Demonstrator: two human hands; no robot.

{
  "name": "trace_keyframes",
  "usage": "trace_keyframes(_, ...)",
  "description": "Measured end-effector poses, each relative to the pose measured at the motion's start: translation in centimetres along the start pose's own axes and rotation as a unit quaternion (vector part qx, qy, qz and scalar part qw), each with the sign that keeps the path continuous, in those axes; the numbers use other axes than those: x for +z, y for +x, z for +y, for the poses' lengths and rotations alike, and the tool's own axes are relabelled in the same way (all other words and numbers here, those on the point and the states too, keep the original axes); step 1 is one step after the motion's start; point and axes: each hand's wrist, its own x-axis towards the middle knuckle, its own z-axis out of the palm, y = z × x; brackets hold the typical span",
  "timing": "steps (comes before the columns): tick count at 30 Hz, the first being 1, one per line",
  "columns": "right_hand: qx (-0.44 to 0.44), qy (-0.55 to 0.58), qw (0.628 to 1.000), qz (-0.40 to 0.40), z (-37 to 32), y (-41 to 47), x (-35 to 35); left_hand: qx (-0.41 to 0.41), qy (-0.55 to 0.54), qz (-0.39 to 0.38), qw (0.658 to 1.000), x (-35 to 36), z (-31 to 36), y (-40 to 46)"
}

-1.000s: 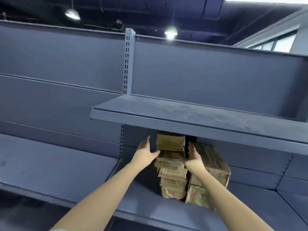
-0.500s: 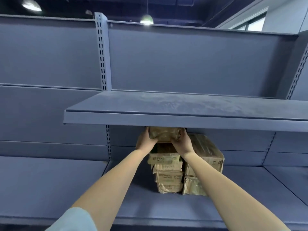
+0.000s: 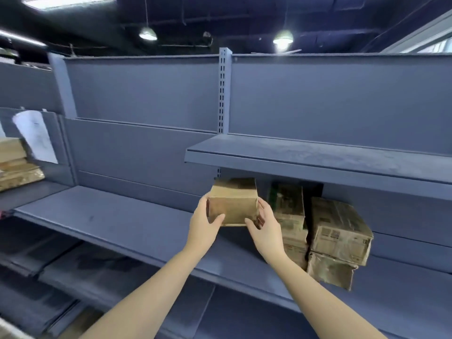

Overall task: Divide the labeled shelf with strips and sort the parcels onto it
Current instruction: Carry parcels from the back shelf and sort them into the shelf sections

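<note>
Print on the stacked parcels (image 3: 340,234) is too blurred to read, the left-hand boxes (image 3: 14,165) are cut by the frame edge, and the paper sheet (image 3: 36,137) is illegible.

The held cardboard parcel (image 3: 232,203) is plain tan; the stacked parcels (image 3: 338,237) are brown with dark print; the shelving (image 3: 137,223) is slate blue-grey.
</note>
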Motion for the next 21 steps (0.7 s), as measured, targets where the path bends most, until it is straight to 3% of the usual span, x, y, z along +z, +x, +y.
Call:
trace_keyframes(7, -0.054, 0.103, 0.985, -0.124, -6.3, -4.3, 11.4, -0.020, 0.070, 0.166, 0.983, -13.6, -1.9, -6.1)
trace_keyframes(13, -0.088, 0.223, 0.947, -0.215, -13.5, -6.3, 22.0, -0.018, 0.089, 0.291, 0.953, -25.4, -2.5, -8.8)
trace_keyframes(21, -0.125, 0.290, 0.893, -0.321, -21.2, -9.1, 38.5, -0.027, 0.149, 0.385, 0.910, -41.3, -6.7, -11.2)
